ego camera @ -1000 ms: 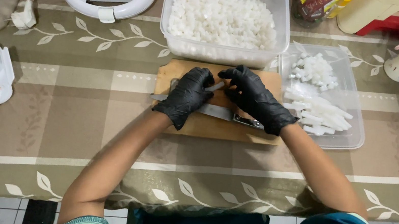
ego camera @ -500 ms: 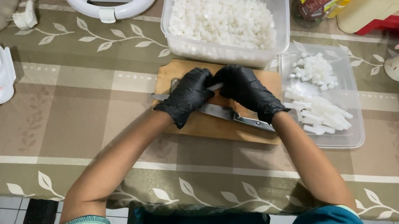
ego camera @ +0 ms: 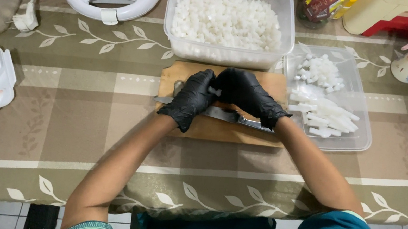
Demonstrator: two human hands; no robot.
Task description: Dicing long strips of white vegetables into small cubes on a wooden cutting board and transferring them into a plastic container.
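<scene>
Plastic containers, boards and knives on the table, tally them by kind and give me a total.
Clear plastic containers: 2, the deep tub of white cubes and the shallow tray of white strips.
Wooden cutting board: 1
Knife: 1
Total: 4

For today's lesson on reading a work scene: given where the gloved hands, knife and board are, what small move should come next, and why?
Probably press the knife down for another cut. Both gloved hands, left and right, meet over the wooden cutting board, pinching a small white piece, blade lying across beneath them.

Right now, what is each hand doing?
Left hand: fingers curled on a small white piece over the cutting board.
Right hand: curled at the same piece; grip unclear.
</scene>
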